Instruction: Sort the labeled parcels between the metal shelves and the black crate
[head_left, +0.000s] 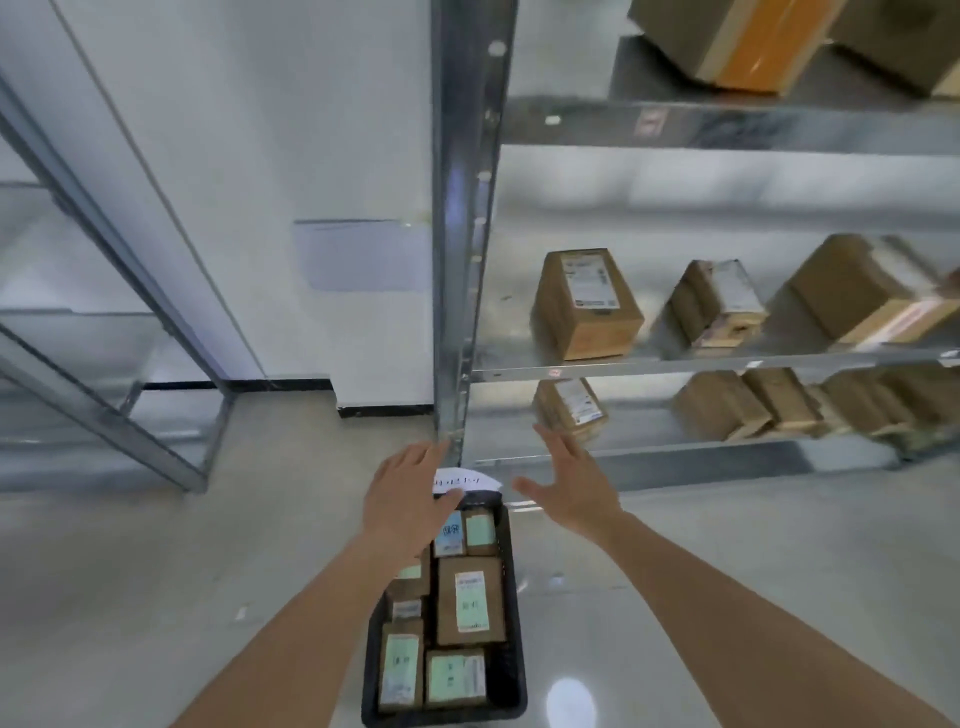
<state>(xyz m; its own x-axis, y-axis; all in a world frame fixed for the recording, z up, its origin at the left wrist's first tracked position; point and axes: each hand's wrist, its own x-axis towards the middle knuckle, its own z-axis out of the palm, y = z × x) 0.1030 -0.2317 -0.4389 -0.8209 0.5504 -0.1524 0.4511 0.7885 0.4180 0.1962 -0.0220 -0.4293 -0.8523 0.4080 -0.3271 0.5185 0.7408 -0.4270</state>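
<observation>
Below both open hands' fingers (415, 462): black crate (511, 680)

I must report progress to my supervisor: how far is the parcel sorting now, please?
Looks done: several parcels already stand on the metal shelves, such as the upright parcel on the middle level. In hand: nothing; the left hand and right hand are both open above the black crate. Left: the crate holds many labeled parcels, such as the large one.

White wall (234, 130), black baseboard (280, 385), glossy floor (130, 597).
</observation>
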